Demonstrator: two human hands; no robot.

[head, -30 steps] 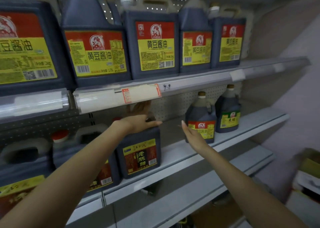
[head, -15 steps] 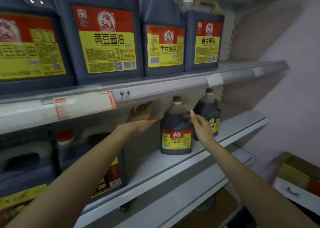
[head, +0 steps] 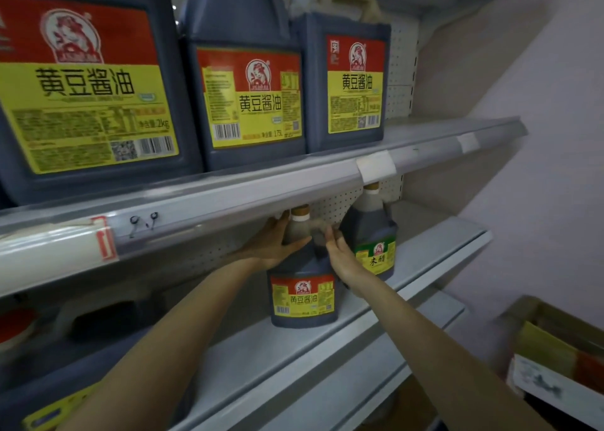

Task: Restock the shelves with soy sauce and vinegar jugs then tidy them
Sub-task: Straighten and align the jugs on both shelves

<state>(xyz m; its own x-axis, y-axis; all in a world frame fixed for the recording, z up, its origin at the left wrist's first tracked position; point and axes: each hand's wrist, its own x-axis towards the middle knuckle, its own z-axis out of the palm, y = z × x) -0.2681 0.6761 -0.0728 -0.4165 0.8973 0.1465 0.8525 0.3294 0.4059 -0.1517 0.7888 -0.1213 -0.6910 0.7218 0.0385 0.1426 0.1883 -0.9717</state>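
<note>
The left hand clasps the soy sauce jug at its neck; the right hand sits at its handle, grip too blurred to tell; the jug stands just front-left of the rice vinegar jug; best slide it level, label facing out.

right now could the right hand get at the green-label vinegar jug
Probably yes. The right hand is at the soy sauce jug, right beside the green-label vinegar jug, and nothing stands between them.
</note>
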